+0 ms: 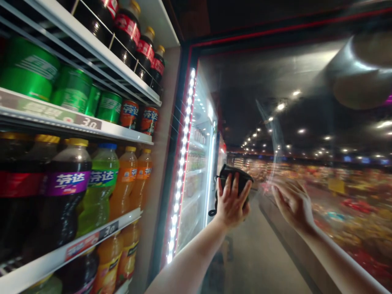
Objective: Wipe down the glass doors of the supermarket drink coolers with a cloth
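A fridge's glass door (294, 134) stands swung out in front of me, with a streaky smear across it. My left hand (232, 204) holds a folded black cloth (232, 172) against the glass, its fingers spread over the cloth. A thin dark loop hangs at the cloth's lower left. To the right, my right hand (292, 200) is raised at the glass with nothing visible in it. Its fingers are loosely bent and partly apart; whether they touch the pane I cannot tell.
On the left, open fridge shelves (128, 132) hold cola bottles (127, 28), green cans (72, 87), orange cans (130, 114) and soda bottles (99, 179). A lit LED strip (183, 151) runs down the door's hinge side. Blurred store goods (358, 204) and an aisle floor (254, 253) show through the glass.
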`<state>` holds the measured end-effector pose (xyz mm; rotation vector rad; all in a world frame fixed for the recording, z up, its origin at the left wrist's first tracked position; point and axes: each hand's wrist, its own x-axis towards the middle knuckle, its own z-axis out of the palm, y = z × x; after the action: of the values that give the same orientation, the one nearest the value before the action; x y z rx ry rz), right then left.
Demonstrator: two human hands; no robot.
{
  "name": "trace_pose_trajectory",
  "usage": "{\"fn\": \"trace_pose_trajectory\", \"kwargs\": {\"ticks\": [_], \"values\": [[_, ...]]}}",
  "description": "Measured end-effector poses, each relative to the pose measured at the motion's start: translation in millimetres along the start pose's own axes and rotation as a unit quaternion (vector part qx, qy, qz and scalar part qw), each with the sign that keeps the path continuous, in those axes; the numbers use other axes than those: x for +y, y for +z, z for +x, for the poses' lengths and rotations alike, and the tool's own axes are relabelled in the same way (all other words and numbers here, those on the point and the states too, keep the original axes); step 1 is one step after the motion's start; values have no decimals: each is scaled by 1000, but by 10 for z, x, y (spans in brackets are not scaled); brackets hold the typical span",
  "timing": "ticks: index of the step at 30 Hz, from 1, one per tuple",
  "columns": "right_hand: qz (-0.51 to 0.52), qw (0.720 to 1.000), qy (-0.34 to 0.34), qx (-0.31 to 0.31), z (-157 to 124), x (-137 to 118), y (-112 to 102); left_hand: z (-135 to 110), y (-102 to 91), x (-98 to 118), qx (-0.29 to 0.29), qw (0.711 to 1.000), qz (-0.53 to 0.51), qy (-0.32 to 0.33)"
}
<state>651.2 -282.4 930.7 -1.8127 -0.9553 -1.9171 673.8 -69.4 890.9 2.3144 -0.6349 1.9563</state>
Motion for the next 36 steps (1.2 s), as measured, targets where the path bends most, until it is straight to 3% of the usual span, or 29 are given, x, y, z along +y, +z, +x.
{"fn": "trace_pose_trajectory", "kwargs": {"ticks": [3, 6, 9, 11, 13, 16, 19, 22, 23, 26, 28, 32, 34, 36], "values": [[-4, 1000, -25, -8, 15, 68, 58, 215, -3, -37, -8, 1000, 6, 25], [-5, 997, -76, -15, 15, 155, 92, 435, -43, -224, 14, 998, 28, -57], [-11, 989, -143, -45, -85, 211, 117, 228, -36, -278, 36, 989, 53, -135], [-15, 981, -180, -70, -197, 214, 146, -33, -3, -201, 31, 991, 66, -115], [-20, 973, -209, -92, -311, 197, 185, -176, 14, -135, 10, 996, 73, -50], [-25, 966, -226, -121, -435, 175, 241, -31, -30, -240, -7, 996, 85, -1], [-21, 966, -222, -131, -497, 190, 275, 165, -102, -471, 25, 990, 106, -95], [-16, 967, -220, -129, -526, 219, 296, -12, -104, -508, 69, 972, 120, -187], [-13, 967, -221, -126, -532, 226, 302, -123, -87, -469, 75, 972, 120, -186], [-7, 968, -224, -116, -547, 231, 311, -299, -41, -368, 60, 987, 106, -101], [-9, 967, -222, -120, -561, 228, 310, -178, -58, -427, 47, 991, 103, -72], [-20, 966, -222, -128, -593, 231, 301, 162, -165, -765, 55, 984, 117, -124], [-23, 966, -224, -126, -599, 237, 298, 61, -177, -855, 62, 978, 123, -156], [-19, 966, -226, -123, -594, 241, 297, -225, -142, -832, 67, 972, 130, -183]]}}
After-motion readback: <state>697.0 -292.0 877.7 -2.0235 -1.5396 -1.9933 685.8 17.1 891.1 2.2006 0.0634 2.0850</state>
